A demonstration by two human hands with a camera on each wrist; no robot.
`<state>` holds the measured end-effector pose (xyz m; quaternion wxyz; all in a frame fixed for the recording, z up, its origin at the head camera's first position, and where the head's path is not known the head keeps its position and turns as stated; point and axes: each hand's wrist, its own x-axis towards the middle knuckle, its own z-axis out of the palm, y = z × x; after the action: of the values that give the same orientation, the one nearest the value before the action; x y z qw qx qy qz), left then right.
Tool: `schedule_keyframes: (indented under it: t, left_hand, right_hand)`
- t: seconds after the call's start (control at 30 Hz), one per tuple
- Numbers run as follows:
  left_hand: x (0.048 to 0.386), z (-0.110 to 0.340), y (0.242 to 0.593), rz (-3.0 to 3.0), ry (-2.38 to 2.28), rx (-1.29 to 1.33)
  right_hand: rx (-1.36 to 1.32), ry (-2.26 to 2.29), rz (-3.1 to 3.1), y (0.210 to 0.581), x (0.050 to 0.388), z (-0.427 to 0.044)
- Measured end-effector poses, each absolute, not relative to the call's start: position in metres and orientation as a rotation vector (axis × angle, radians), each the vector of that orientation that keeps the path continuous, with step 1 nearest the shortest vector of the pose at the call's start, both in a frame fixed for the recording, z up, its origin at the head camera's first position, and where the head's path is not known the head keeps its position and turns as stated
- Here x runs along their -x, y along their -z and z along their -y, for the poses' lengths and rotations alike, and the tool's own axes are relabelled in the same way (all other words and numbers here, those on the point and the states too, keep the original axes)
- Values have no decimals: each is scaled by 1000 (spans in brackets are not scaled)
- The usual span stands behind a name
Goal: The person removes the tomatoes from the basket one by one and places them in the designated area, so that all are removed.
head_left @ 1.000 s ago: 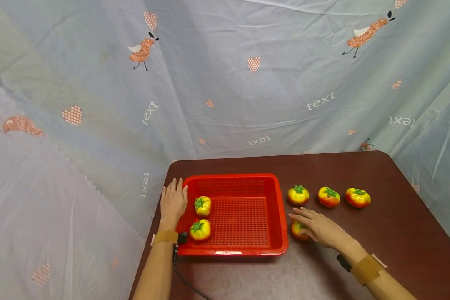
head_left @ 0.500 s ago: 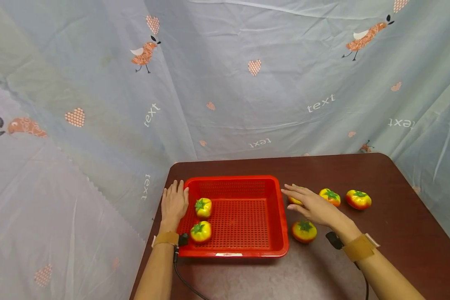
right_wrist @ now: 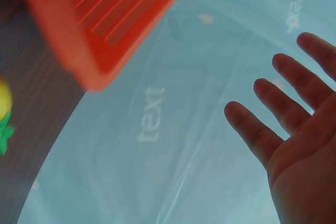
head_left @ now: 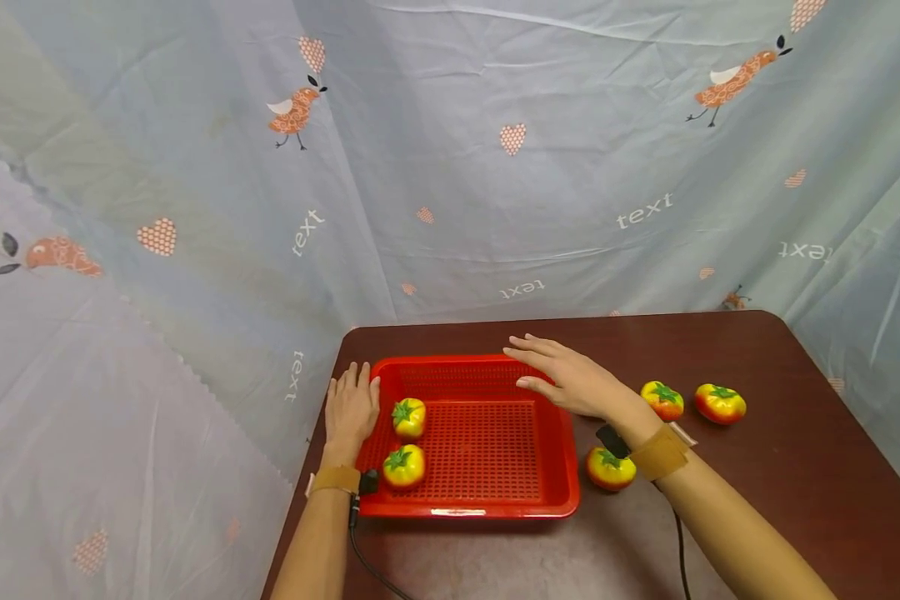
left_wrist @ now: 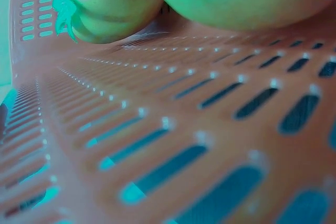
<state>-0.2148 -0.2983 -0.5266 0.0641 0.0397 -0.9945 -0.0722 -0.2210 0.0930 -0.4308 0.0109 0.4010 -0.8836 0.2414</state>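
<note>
My left hand point(head_left: 350, 412) lies along the left rim of a red perforated plastic basket point(head_left: 465, 510), fingers straight. Inside the basket, near that hand, sit two yellow tomatoes point(head_left: 404, 467) with green leafy tops; the left wrist view shows both tomatoes point(left_wrist: 115, 11) close up, over the slotted floor. Above the basket's far right corner hovers my right hand point(head_left: 570, 379), palm down, its fingers spread and holding nothing. The right wrist view also shows the right hand point(right_wrist: 307, 129) bare, apart from the basket corner point(right_wrist: 94, 72).
Right of the basket, a yellow-red tomato point(head_left: 611, 468) sits near the front, with two more tomatoes point(head_left: 720, 404) farther back. The right hand and wrist mostly hide another one. Cables trail from both wrist cameras. A printed cloth point(head_left: 450, 208) hangs behind the brown table point(head_left: 780, 500).
My right hand has moved from the front right tomato, over the back one, then left and away to the basket's far right corner. The left hand stays put.
</note>
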Motion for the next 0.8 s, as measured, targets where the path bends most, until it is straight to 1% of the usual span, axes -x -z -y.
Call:
schedule_keyframes:
  t: [0.2,0.37,0.6,0.8]
  left_hand:
    - [215,298,528,3011,232,-126]
    - [216,299,527,3001,225,-127]
    - [217,299,527,3004,213,-129]
    - [216,299,528,3000,220,-131]
  right_hand:
    - [-1319,-739,2794,432,225,-58]
    - [-1436,-718,2812,440,228,-24]
    - [-1573,-698,2917,471,228,23]
    - [-1647,-646,2975,497,220,50]
